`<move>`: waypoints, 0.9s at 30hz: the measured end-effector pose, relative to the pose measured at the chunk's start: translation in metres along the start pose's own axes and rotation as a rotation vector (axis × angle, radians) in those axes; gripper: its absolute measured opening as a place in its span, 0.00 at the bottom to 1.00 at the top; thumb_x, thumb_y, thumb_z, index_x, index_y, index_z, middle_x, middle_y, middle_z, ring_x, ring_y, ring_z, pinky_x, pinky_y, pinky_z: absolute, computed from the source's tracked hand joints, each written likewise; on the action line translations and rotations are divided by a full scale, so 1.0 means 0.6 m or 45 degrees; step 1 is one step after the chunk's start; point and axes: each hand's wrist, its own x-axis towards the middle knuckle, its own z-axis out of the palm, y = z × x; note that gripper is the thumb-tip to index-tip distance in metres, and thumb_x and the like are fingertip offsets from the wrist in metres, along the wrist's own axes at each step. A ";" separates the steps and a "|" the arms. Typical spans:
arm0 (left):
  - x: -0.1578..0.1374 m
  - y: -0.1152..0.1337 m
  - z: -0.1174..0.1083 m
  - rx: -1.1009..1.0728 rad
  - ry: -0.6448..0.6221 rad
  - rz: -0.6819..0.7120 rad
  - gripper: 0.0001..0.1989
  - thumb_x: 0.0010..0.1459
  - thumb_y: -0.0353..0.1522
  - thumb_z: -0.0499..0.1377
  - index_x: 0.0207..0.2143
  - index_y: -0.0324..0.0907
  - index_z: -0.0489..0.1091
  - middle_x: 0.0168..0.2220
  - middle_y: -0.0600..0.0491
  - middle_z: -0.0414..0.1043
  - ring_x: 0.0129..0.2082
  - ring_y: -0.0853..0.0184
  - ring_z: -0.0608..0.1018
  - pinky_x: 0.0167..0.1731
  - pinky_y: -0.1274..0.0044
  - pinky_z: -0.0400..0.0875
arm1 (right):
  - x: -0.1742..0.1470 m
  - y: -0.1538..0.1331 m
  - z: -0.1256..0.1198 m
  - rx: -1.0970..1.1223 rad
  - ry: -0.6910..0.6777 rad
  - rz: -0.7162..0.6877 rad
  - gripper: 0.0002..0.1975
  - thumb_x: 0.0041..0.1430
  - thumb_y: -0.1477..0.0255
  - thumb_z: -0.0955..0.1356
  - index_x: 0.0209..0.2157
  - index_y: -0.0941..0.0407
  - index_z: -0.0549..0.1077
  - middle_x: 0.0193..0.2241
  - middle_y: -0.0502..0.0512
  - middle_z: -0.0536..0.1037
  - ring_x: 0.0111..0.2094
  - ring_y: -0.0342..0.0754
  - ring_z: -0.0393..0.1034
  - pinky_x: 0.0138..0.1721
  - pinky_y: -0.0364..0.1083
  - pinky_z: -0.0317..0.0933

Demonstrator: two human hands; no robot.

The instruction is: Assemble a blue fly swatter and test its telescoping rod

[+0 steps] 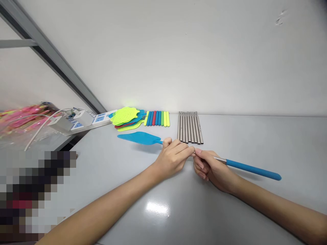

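A blue fly swatter spans both hands above the grey table. Its flat blue head point(140, 137) points left, and its blue grip point(252, 169) reaches out to the right on a metal tube. My left hand point(173, 156) is closed around the shaft just beyond the head. Close beside it, my right hand point(211, 166) grips the metal shaft between thumb and fingers. A short bit of thin metal rod shows between the hands; the rest of the shaft there is hidden by fingers.
Behind my hands lie a row of metal tubes point(189, 127), a row of coloured grips point(156, 118) and a pile of swatter heads point(125, 117). A power strip point(99, 119) with plugged-in chargers and cables runs along the left edge. Pink plastic-bagged items point(28, 119) sit farther left.
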 end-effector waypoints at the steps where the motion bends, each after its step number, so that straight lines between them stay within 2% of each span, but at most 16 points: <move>1: 0.000 0.000 0.000 0.003 -0.006 -0.003 0.08 0.56 0.24 0.48 0.33 0.41 0.64 0.22 0.58 0.67 0.25 0.73 0.64 0.30 0.73 0.49 | 0.000 0.001 0.000 -0.005 0.001 0.001 0.21 0.56 0.62 0.59 0.14 0.57 0.57 0.11 0.44 0.53 0.13 0.38 0.51 0.14 0.39 0.43; 8: 0.004 0.002 0.000 0.056 -0.022 0.036 0.10 0.55 0.25 0.46 0.29 0.39 0.65 0.20 0.57 0.64 0.22 0.72 0.61 0.28 0.75 0.52 | 0.001 0.008 -0.002 -0.003 0.015 -0.003 0.19 0.56 0.65 0.57 0.14 0.58 0.59 0.10 0.46 0.55 0.13 0.39 0.53 0.14 0.39 0.44; 12: 0.004 0.005 0.001 0.105 -0.028 0.054 0.10 0.55 0.26 0.46 0.26 0.40 0.65 0.18 0.57 0.62 0.20 0.72 0.62 0.23 0.76 0.50 | 0.001 0.007 -0.003 0.023 0.004 -0.005 0.19 0.55 0.66 0.57 0.13 0.58 0.59 0.10 0.46 0.57 0.13 0.40 0.53 0.15 0.40 0.45; 17: 0.003 0.008 0.001 0.146 -0.013 0.056 0.10 0.54 0.26 0.46 0.25 0.41 0.65 0.18 0.58 0.62 0.20 0.72 0.62 0.22 0.77 0.50 | 0.001 0.008 -0.003 0.034 -0.003 -0.011 0.19 0.55 0.66 0.58 0.13 0.57 0.59 0.10 0.47 0.58 0.13 0.40 0.53 0.16 0.41 0.46; 27: 0.009 0.005 0.001 0.228 0.017 0.114 0.08 0.52 0.27 0.49 0.22 0.41 0.63 0.17 0.58 0.60 0.19 0.73 0.62 0.21 0.78 0.49 | -0.001 0.008 -0.001 0.057 0.031 -0.070 0.20 0.55 0.67 0.57 0.12 0.56 0.56 0.09 0.46 0.55 0.13 0.40 0.52 0.16 0.41 0.44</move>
